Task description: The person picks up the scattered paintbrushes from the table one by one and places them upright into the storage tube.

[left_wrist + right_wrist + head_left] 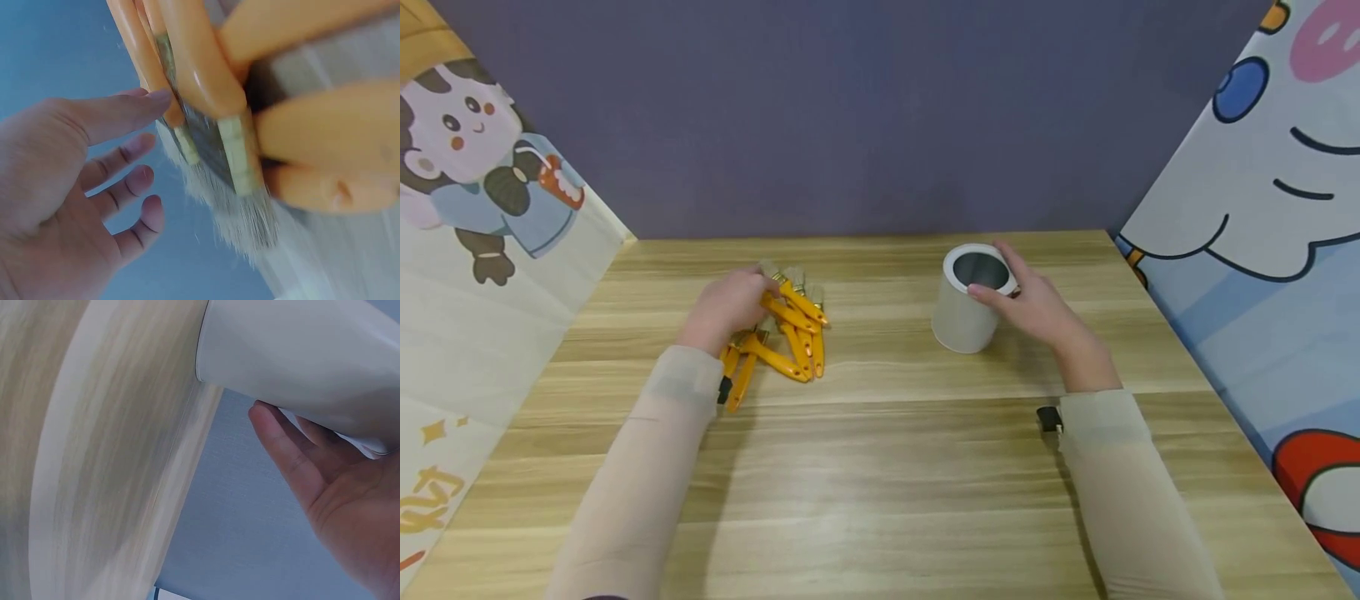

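Note:
My left hand (730, 304) reaches into a pile of paintbrushes (784, 356) with orange handles and pale bristles on the left of the table. Close up in the left wrist view, its thumb and forefinger pinch one paintbrush (177, 115) near the bristle end, while the other fingers are loosely bent beside it. A white tapered container (958, 317), open at the top and dark inside, stands upright right of centre. Thumb and fingers of my right hand (1037, 304) grip it around the rim; the right wrist view has fingers against the container's wall (281, 356).
The wood-grain table (887, 483) ends at a dark purple panel (880, 125) at the back. Cartoon-printed panels (1247, 192) rise along both sides. A small black piece (1049, 419) is at the right sleeve's cuff.

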{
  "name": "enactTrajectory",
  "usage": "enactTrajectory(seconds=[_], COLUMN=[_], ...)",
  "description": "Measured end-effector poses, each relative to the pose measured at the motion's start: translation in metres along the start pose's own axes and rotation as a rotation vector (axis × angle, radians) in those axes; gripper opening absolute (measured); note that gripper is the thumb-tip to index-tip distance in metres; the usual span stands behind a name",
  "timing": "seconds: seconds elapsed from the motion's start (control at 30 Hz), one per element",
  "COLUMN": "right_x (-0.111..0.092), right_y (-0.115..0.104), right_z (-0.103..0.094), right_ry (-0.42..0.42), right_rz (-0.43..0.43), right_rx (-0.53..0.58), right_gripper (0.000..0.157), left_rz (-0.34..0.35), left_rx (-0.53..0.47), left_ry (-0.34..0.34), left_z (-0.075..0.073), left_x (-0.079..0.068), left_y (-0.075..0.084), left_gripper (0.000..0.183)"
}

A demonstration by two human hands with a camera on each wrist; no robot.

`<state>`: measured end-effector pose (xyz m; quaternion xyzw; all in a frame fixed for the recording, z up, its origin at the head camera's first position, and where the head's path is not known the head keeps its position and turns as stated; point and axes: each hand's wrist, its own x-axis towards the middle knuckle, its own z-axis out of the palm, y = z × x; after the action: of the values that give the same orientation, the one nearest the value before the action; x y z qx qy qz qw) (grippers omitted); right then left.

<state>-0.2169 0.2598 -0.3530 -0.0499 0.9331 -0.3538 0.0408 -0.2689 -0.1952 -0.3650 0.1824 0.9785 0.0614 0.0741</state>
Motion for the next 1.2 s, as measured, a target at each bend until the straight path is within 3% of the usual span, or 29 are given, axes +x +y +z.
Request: enactTrajectory(seconds=[0.23, 0.5, 0.8, 1.0, 1.2], right_x=[0.0, -0.001, -0.002, -0.001, -0.002], right_y=[0.002, 0.002, 0.002, 0.002, 0.001], right_z=[0.001, 0.001, 0.002, 0.001, 0.002], right_ry=[0.005, 0.0, 0.007, 0.009, 0.001], right_rz=[-0.004, 0.011, -0.007, -0.005, 0.0], right_rx=[0.004, 0.009, 0.021, 0.024, 0.029], right_gripper=[0.1, 0.101, 0.1, 0.099, 0.099], left_rz=[-0.05, -0.062, 0.006, 0.028, 0.061], left_rx=[-0.002, -0.008, -0.133, -0.165, -0.19], left_ry=[-0.039, -0.069, -0.105, -0.111, -0.084], left_z=[-0.003, -0.003, -0.006, -0.01, 0.0], left_x=[0.0, 0.003, 0.005, 0.003, 0.005], left_y=[-0.01, -0.02, -0.046, -0.054, -0.068], left_gripper=[0.051, 0.054, 0.04, 0.049, 0.053])
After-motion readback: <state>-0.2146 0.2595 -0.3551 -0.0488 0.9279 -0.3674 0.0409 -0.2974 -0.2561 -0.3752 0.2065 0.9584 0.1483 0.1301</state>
